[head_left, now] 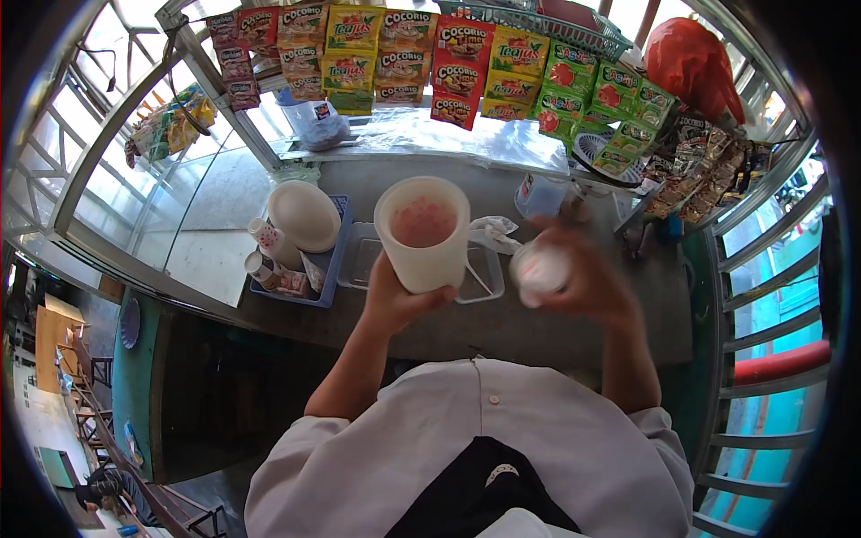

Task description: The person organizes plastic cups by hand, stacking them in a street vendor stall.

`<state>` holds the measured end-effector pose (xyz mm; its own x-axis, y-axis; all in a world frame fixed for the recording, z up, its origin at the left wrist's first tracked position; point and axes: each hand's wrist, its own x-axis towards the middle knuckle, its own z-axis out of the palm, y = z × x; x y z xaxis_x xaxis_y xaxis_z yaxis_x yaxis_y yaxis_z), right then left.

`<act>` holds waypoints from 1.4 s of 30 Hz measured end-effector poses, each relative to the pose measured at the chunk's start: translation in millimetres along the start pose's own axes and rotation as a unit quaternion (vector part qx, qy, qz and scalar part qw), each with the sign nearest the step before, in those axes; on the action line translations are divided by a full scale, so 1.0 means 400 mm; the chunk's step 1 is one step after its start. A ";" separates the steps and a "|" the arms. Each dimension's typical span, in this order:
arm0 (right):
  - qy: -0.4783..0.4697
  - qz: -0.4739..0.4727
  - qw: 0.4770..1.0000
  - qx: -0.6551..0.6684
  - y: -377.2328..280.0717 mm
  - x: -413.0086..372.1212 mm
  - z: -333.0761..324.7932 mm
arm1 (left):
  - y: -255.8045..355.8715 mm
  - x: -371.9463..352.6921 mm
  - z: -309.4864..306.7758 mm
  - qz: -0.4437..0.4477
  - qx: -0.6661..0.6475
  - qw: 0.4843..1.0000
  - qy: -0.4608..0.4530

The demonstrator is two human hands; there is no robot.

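Note:
My left hand (404,300) is closed round the lower part of a tall white plastic container (426,267), raised above the counter. Its open mouth faces me and shows a pinkish-red, speckled content, which I cannot identify. My right hand (599,278), smeared by motion, is closed on a small white, round cup-like object (541,269) with pinkish marks, to the right of the container. Behind the container, partly hidden by it, sits a clear plastic tray (484,280). A crumpled white cloth or bag (495,233) lies between the hands, farther back.
On the left, a blue basket (336,260) holds paper cups (265,235) and a white oval lid or plate (305,217). Rows of drink sachets (462,76) hang across the front. A clear jug (538,195) stands behind my right hand. Metal bars (771,287) line the right side.

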<state>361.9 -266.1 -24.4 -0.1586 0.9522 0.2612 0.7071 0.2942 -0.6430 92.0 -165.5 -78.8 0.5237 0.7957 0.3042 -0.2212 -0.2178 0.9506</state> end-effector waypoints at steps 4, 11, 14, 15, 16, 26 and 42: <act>-0.099 0.039 0.985 0.133 0.003 0.029 0.178 | 0.009 0.022 0.092 0.033 -0.157 0.986 -0.040; 0.085 -0.015 0.942 0.324 -0.009 0.039 0.258 | 0.018 0.046 0.087 0.036 -0.101 0.993 -0.043; 0.037 0.022 0.971 0.234 -0.035 0.039 0.224 | 0.021 0.051 0.071 0.025 -0.114 0.992 -0.051; 0.047 0.016 0.972 0.231 -0.037 0.046 0.220 | 0.022 0.058 0.059 0.032 -0.083 0.994 -0.071; 0.058 0.010 0.972 0.226 -0.038 0.056 0.214 | 0.022 0.065 0.050 0.040 -0.050 0.994 -0.091; 0.168 0.024 0.913 0.372 -0.062 0.128 0.272 | -0.067 0.097 -0.021 0.081 -0.159 0.976 -0.122; -0.059 -0.019 0.998 0.023 -0.302 0.329 0.149 | 0.091 0.018 -0.394 0.033 0.335 0.935 -0.111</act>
<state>214.6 -171.3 44.9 -0.2662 0.9426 0.2015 0.6678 0.3310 -0.6667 -41.8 -78.6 -51.8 0.7015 0.6476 0.2975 0.2678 -0.6264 0.7321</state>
